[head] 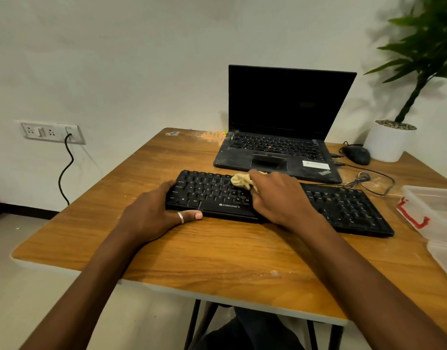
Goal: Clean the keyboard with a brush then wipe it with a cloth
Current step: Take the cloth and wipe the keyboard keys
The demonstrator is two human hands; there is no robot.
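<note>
A black Zebronics keyboard (343,205) lies across the middle of the wooden table (217,253). My right hand (280,198) presses a crumpled yellow cloth (241,181) onto the keys near the keyboard's centre, fingers closed on the cloth. My left hand (151,215) grips the keyboard's left end, thumb with a silver ring along its front edge and fingers over the left keys. No brush is visible.
An open black laptop (280,137) sits just behind the keyboard. A black mouse (357,154) with its cable and a white plant pot (389,144) stand at the back right. Clear plastic containers (437,210) with a red clip sit at the right edge. A wall socket (50,132) is at left.
</note>
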